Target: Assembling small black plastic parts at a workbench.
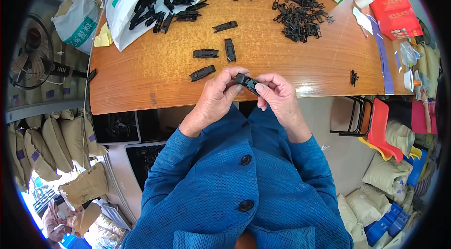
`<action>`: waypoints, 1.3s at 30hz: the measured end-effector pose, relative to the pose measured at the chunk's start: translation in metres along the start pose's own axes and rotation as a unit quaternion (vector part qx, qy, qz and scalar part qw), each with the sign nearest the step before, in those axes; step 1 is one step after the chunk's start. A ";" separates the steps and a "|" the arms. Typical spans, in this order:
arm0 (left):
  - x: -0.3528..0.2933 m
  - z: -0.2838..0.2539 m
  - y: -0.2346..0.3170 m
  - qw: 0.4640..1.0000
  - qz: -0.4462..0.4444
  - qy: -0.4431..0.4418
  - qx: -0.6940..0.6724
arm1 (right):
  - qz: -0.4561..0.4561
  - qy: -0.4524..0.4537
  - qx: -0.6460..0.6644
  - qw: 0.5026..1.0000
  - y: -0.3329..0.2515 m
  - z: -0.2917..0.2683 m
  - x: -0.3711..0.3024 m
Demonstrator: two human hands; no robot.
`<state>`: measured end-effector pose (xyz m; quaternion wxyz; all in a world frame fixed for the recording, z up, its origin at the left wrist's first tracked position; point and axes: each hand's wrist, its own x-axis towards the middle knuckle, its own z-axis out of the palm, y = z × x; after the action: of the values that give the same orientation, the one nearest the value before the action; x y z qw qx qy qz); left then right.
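Between both hands, just over the table's near edge, is a long black plastic clip [247, 82]. My left hand [215, 95] pinches its left end between thumb and fingers. My right hand [282, 103] grips the other end, its thumb pressed on the top; the fingertips beneath are partly hidden. Beyond my left hand, several similar black clips lie spread on the wooden table, the closest being a tilted clip [202, 73]. A clip standing lengthwise [229, 50] is a little farther off.
A white bag [120, 23] spills black clips at the far left. Small black parts [300, 19] are heaped at the far right, near a red box [396, 14]. A fan [33, 47] stands left of the wooden table [329, 73]. A red chair [379, 127] is at right.
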<state>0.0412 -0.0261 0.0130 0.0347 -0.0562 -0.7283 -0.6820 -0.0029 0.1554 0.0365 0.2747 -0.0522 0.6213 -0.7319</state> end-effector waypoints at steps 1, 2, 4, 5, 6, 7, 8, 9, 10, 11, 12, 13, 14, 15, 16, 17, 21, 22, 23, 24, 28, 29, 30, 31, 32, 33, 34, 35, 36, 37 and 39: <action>0.000 0.001 -0.001 0.998 0.032 0.007 0.058 | 0.004 0.002 0.002 1.000 0.000 0.001 0.000; 0.000 0.002 0.001 0.998 0.028 0.005 0.057 | 0.000 0.009 -0.032 0.999 0.000 0.003 0.000; 0.000 0.005 0.007 0.990 0.018 0.011 0.140 | 0.000 0.016 -0.064 0.998 0.003 0.003 0.000; -0.001 0.006 0.004 0.990 0.013 0.009 0.139 | -0.015 0.020 -0.084 0.996 0.007 0.001 0.000; -0.002 0.008 0.002 0.996 -0.032 0.005 0.084 | -0.029 0.022 -0.105 0.994 0.009 0.000 0.000; -0.003 0.009 0.000 0.997 -0.077 0.001 0.029 | -0.025 0.022 -0.103 0.994 0.010 -0.001 0.001; -0.003 0.011 -0.003 0.996 -0.082 0.001 0.030 | -0.027 0.021 -0.104 0.994 0.011 -0.002 0.002; -0.001 0.015 -0.006 0.996 -0.081 0.023 0.000 | -0.028 0.021 -0.105 0.994 0.011 -0.003 0.003; 0.001 0.016 -0.008 0.995 -0.081 0.046 -0.030 | -0.024 0.021 -0.103 0.994 0.010 -0.005 0.005; 0.003 0.016 -0.009 0.995 -0.085 0.045 -0.029 | -0.017 0.018 -0.096 0.995 0.009 -0.006 0.007; 0.005 0.016 -0.009 0.995 -0.085 0.050 -0.028 | -0.010 0.015 -0.089 0.996 0.009 -0.007 0.009; 0.006 0.016 -0.009 0.995 -0.084 0.055 -0.027 | -0.007 0.014 -0.086 0.996 0.010 -0.009 0.011; 0.007 0.016 -0.009 0.994 -0.088 0.055 -0.025 | -0.008 0.013 -0.083 0.996 0.012 -0.010 0.012; 0.009 0.017 -0.010 0.995 -0.080 0.051 -0.007 | -0.010 0.013 -0.080 0.997 0.012 -0.011 0.013; 0.010 0.017 -0.009 0.996 -0.071 0.047 0.011 | -0.008 0.014 -0.077 0.997 0.014 -0.011 0.015; 0.010 0.017 -0.008 0.996 -0.074 0.045 0.013 | -0.010 0.017 -0.082 0.996 0.015 -0.010 0.017; 0.007 0.015 0.001 0.980 -0.139 -0.020 0.140 | -0.009 0.014 -0.103 0.995 0.016 -0.010 0.017; 0.009 0.013 0.003 0.978 -0.148 -0.043 0.138 | -0.011 0.011 -0.102 0.995 0.016 -0.011 0.016; 0.011 0.009 0.004 0.978 -0.147 -0.041 0.141 | -0.020 0.003 -0.127 0.992 0.018 -0.013 0.014; 0.011 0.005 0.005 0.978 -0.170 -0.070 0.095 | -0.028 -0.006 -0.152 0.988 0.021 -0.014 0.011; 0.011 0.008 -0.004 0.985 -0.134 -0.071 0.083 | -0.124 -0.015 -0.266 0.956 0.015 -0.004 0.009; 0.010 0.010 -0.003 0.985 -0.134 -0.067 0.084 | -0.102 -0.030 -0.226 0.968 0.009 -0.003 0.008; 0.010 0.011 0.001 0.985 -0.164 -0.046 0.040 | -0.103 -0.031 -0.227 0.968 0.011 -0.005 0.008; 0.010 0.013 0.004 0.981 -0.194 -0.024 -0.005 | -0.082 -0.031 -0.144 0.986 0.015 -0.009 0.008; 0.009 0.014 0.003 0.981 -0.192 -0.024 -0.006 | -0.061 -0.030 -0.061 0.996 0.019 -0.013 0.009; 0.007 0.016 -0.001 0.982 -0.185 -0.012 -0.047 | -0.062 -0.030 -0.063 0.996 0.021 -0.016 0.011; 0.007 0.017 -0.002 0.980 -0.178 -0.001 -0.088 | 0.002 -0.027 0.012 1.000 0.023 -0.018 0.013; 0.006 0.016 -0.001 0.980 -0.176 -0.002 -0.090 | 0.065 -0.024 0.087 0.994 0.024 -0.020 0.015; 0.007 0.015 0.002 0.977 -0.184 0.000 -0.106 | 0.096 -0.032 0.133 0.986 0.026 -0.019 0.016; 0.007 0.014 0.004 0.974 -0.192 0.001 -0.122 | 0.096 -0.030 0.131 0.986 0.027 -0.019 0.017; 0.009 0.012 0.002 0.973 -0.192 -0.001 -0.129 | 0.122 -0.043 0.151 0.980 0.029 -0.018 0.020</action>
<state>0.0333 -0.0139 0.0155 -0.1052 0.0798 -0.6318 -0.7638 -0.0175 0.1597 -0.0003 0.3937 0.0345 0.4930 -0.7751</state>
